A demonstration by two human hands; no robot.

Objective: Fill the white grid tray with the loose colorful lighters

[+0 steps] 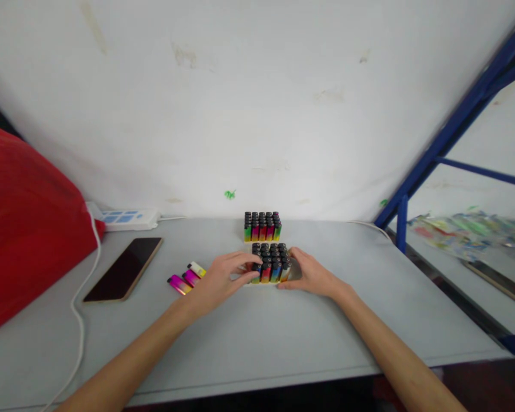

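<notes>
A front block of upright lighters (276,269) in several colours, all with black tops, stands on the grey table in what looks like a clear tray. At its front left corner, my left hand (223,277) has thumb and fingers closed around a lighter (256,271) with a blue and yellow body. My right hand (309,273) grips the block's right side, thumb in front and fingers toward the back. Behind it, close to the wall, stands a second block of upright lighters (262,228). Loose lighters (179,284), pink-yellow and white-yellow, lie beside my left hand, partly hidden by it.
At left are a phone (124,270), a white power strip (131,219), a white cable (79,320) and a big red bag (30,229). A blue metal frame (438,151) borders the right side, with clear plastic packaging (476,232) beyond it. A white wall (257,114) closes the back.
</notes>
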